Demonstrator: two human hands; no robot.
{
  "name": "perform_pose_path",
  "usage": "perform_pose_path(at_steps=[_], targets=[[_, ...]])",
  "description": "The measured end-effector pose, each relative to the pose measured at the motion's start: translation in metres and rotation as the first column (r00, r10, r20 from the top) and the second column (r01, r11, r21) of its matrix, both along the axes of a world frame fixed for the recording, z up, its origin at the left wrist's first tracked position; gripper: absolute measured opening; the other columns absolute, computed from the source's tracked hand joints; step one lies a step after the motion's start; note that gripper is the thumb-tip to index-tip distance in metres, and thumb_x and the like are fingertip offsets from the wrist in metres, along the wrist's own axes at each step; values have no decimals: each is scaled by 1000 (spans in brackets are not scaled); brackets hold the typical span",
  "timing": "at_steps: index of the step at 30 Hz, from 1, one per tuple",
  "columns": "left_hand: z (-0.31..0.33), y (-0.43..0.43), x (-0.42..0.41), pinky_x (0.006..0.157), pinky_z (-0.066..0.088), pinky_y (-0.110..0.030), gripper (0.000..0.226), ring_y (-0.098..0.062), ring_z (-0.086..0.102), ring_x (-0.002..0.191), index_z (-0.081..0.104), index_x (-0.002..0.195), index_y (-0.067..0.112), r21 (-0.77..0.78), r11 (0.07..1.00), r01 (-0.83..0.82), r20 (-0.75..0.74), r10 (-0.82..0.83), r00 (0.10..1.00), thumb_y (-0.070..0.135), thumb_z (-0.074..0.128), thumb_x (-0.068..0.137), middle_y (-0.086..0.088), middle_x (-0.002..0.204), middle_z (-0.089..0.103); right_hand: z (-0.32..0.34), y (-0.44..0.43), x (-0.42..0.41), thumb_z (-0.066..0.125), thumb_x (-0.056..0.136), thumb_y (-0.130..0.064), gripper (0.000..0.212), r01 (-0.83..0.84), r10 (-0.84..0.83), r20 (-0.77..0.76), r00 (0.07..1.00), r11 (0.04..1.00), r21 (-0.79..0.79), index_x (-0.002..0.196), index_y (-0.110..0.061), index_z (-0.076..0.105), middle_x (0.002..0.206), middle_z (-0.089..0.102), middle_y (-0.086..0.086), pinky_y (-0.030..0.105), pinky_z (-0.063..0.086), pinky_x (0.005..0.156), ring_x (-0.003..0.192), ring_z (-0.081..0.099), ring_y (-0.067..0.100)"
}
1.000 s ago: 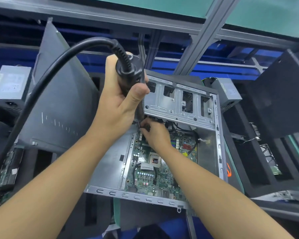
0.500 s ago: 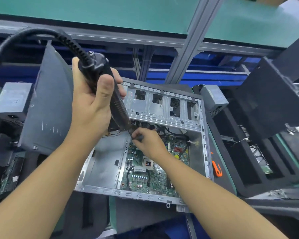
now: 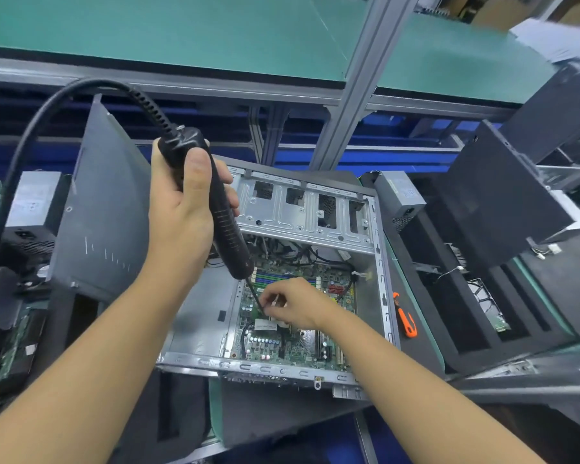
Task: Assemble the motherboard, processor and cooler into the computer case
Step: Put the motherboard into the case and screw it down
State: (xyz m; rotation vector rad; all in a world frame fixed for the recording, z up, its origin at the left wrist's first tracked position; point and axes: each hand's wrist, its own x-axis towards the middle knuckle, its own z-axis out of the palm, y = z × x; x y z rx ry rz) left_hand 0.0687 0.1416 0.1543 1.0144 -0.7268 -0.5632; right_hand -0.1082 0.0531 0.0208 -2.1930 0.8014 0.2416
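1. Two hands are working over the open computer case (image 3: 272,366).
2. Up top, the left hand (image 3: 181,209) is gripping a corded electric screwdriver (image 3: 221,222), tilted down.
3. Below, the right hand (image 3: 295,304) is pinching what looks like the bit (image 3: 253,293) tip.
4. Inside the case, the motherboard (image 3: 282,349) is lying flat on the floor.

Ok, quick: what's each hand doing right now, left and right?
Left hand: grips the screwdriver.
Right hand: fingers curled, pinching at the bit tip over the motherboard; whether a screw is there cannot be told.
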Motion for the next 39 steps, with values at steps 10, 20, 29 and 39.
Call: perform_pose_path(at_steps=[10,20,29,39], targets=[[1,2,1,65,54,-39,39,-20,56,63,43,107,23,45,998,39,-35,-37,999,57,53,90,2,84,60,32,1,-17,54,100,-8,27,113,-113,13,993,993,32,117,-23,69,110,71,-15,33,58,89,95,67,-3],[13,4,-15,79,54,-64,32,-27,56,77,45,105,28,22,998,55,-14,-55,998,56,52,92,-1,90,59,142,29,28,71,86,-22,68,50,-121,486,865,986,157,143,-28,34,131,51,-13,25,48,101,117,57,0],[26,4,-22,92,55,-36,30,-9,67,96,49,107,34,112,990,-89,52,84,995,57,46,89,20,93,67,145,34,72,72,87,-19,68,191,-221,620,753,975,115,145,-31,38,125,65,-8,22,54,89,105,65,0],[-52,25,-18,78,44,-36,68,-14,61,97,56,126,27,364,854,372,-100,-361,927,73,38,79,-5,116,65,140,27,73,74,81,-11,22,263,-347,615,708,938,226,86,-31,64,66,55,-16,15,44,57,59,51,4]])
